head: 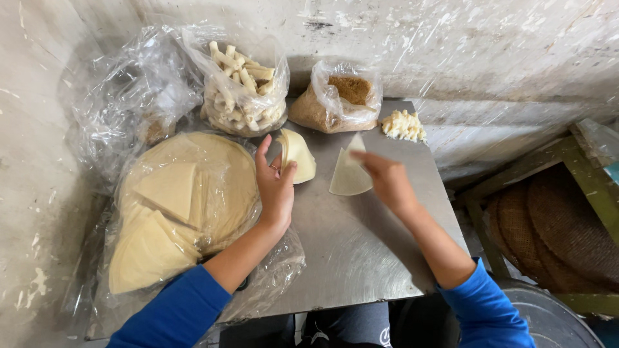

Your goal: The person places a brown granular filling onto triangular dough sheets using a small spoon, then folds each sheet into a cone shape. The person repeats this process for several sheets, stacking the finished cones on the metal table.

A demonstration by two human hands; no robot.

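My left hand holds a pale, folded wedge of thin pastry wrapper upright above the steel table. My right hand presses its fingertips on a second wedge-shaped wrapper lying flat on the table. A stack of round and cut wrappers lies in clear plastic at my left. Both arms wear blue sleeves.
At the back stand a plastic bag of rolled white sticks, a bag of brown crumbs and a small heap of pale crumbly filling. Crumpled plastic lies at far left. A green wooden frame with woven trays stands at the right.
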